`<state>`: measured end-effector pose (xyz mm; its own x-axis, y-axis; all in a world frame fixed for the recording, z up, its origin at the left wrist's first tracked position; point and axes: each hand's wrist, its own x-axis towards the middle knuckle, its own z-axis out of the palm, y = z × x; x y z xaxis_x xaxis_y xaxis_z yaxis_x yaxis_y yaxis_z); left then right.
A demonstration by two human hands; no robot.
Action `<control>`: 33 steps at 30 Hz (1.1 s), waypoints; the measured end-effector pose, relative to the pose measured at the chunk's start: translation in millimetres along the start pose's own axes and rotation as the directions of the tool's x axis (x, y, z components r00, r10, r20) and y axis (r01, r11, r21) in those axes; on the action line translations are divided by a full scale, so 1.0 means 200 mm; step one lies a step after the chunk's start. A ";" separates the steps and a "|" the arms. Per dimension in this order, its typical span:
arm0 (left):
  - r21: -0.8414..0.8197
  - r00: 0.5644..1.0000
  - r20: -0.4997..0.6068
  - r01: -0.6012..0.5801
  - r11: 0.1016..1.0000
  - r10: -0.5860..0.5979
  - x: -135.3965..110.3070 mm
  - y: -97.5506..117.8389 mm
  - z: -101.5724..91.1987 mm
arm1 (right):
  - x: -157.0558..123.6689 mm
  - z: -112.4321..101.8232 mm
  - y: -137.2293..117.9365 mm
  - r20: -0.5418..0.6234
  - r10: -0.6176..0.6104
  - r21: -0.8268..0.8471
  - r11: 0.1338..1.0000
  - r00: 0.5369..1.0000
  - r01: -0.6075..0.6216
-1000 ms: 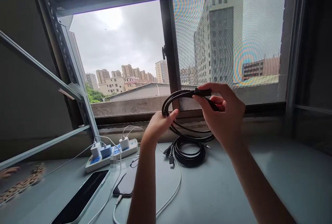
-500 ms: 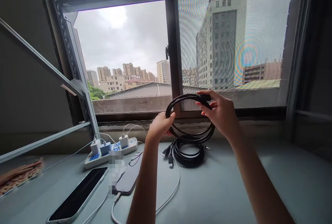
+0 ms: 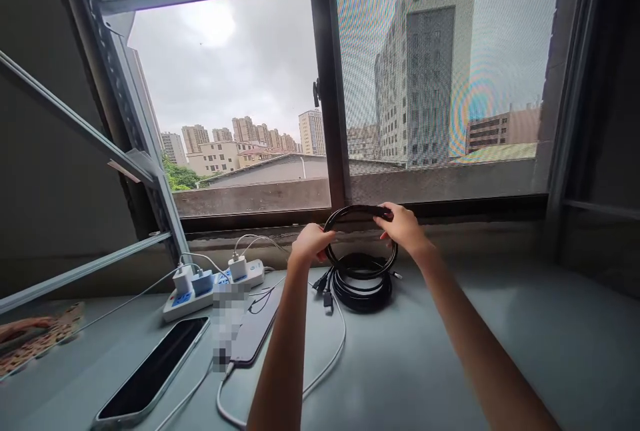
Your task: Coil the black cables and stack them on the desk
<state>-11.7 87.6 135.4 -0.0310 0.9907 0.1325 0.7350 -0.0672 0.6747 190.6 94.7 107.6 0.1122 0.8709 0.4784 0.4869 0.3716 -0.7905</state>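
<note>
I hold a coiled black cable upright in both hands, just above a pile of other black coiled cables lying on the grey table by the window. My left hand is closed round the coil's left side. My right hand is closed round its upper right side, near the plug end. The coil's lower edge is close to the pile; I cannot tell whether they touch.
A white power strip with several chargers sits at the left. Two phones lie face up near the front left, with white charging cables running across the table. A patterned cloth lies at the far left. The window sill is straight ahead.
Both hands have moved forward and down with the coil, from in front of the window pane to just above the cable pile. The coil now looks smaller and tighter.
</note>
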 end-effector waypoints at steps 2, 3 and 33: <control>0.038 0.998 0.036 0.057 0.998 -0.058 0.05 -0.05 0.04 | 0.01 0.04 0.06 0.055 0.029 -0.040 0.999 0.998 -0.027; 0.057 0.995 0.049 0.082 0.995 -0.085 0.07 -0.07 0.07 | 0.01 0.06 0.09 0.083 0.045 -0.067 0.997 0.996 -0.039; 0.255 0.911 0.104 0.363 0.896 -0.399 0.21 -0.46 0.14 | 0.02 0.25 0.53 0.141 0.333 -0.377 0.889 0.932 -0.260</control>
<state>-61.8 139.3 58.9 -0.2507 0.9418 -0.2239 0.8200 0.3296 0.4679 199.7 152.8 6.4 0.1444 0.9811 0.1290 0.7299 -0.0176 -0.6834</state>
